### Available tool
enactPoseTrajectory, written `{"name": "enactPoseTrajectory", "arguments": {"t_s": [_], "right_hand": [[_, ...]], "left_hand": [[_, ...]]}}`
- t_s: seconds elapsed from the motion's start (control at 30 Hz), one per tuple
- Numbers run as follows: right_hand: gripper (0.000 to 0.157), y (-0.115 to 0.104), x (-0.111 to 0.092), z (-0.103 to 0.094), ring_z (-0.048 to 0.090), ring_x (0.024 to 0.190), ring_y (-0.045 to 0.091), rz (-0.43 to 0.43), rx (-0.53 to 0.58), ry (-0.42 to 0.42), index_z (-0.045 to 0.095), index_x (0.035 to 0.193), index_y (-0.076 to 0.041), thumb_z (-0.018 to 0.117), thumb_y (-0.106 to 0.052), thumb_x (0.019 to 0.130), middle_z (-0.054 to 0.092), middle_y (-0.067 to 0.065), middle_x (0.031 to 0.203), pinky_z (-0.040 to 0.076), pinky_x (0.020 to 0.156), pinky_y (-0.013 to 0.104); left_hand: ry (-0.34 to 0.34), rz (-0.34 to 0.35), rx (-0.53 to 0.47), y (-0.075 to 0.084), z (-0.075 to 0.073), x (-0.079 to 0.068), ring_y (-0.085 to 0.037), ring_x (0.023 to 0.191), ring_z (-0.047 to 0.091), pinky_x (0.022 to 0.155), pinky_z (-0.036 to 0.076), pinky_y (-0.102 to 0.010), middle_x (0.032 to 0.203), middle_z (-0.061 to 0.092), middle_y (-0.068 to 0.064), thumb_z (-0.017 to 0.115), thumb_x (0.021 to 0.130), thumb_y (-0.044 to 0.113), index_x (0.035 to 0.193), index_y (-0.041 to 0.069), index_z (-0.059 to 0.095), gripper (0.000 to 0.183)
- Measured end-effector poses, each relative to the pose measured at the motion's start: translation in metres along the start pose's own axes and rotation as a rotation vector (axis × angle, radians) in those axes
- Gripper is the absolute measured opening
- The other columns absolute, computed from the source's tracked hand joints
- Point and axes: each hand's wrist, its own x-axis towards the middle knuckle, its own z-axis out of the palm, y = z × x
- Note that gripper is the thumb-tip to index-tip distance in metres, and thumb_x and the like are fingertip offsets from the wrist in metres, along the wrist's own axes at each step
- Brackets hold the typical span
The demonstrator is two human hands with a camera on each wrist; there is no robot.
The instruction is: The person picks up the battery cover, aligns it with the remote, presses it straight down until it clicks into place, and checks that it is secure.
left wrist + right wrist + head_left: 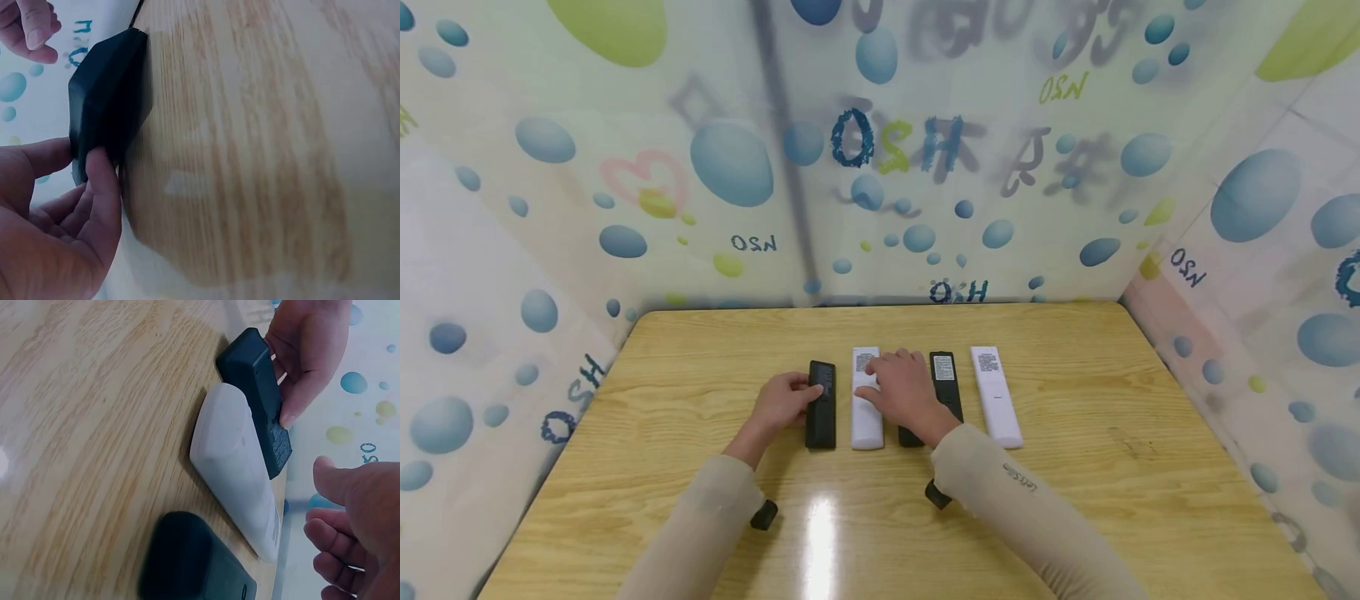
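My left hand (782, 402) grips a black remote control (822, 417) by its left edge, thumb on the upper face and fingers along the side. In the left wrist view the thumb and fingers of that hand (62, 219) pinch the near end of the dark remote. Just right of it lies a white remote (867, 421), back side up with a printed label. Over its right side hovers my right hand (904, 387), fingers loosely bent and nothing in them. Another black remote (910, 437) is mostly hidden under that hand.
Further right lie a black remote (946, 385) with a white label and a second white remote (996, 400). All the remotes form a row on the wooden table (1075, 500). A printed curtain (880, 225) stands behind the table's far edge.
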Motion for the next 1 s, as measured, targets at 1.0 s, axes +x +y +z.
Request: {"name": "enactPoseTrajectory", "arguments": {"t_s": [1.0], "right_hand": [[0.041,0.045,-0.008,-0.009,0.057,0.108,0.027,0.094,0.058,-0.014,0.067,0.119,-0.019,0.063,-0.049,0.092,0.069,0.001,0.116,0.039,0.1,0.048]], "left_hand": [[0.126,0.028,0.212,0.006,-0.001,-0.005,-0.022,0.076,0.069,0.06,0.058,-0.031,0.122,0.062,-0.023,0.064,0.093,0.023,0.13,0.001,0.056,0.043]]}}
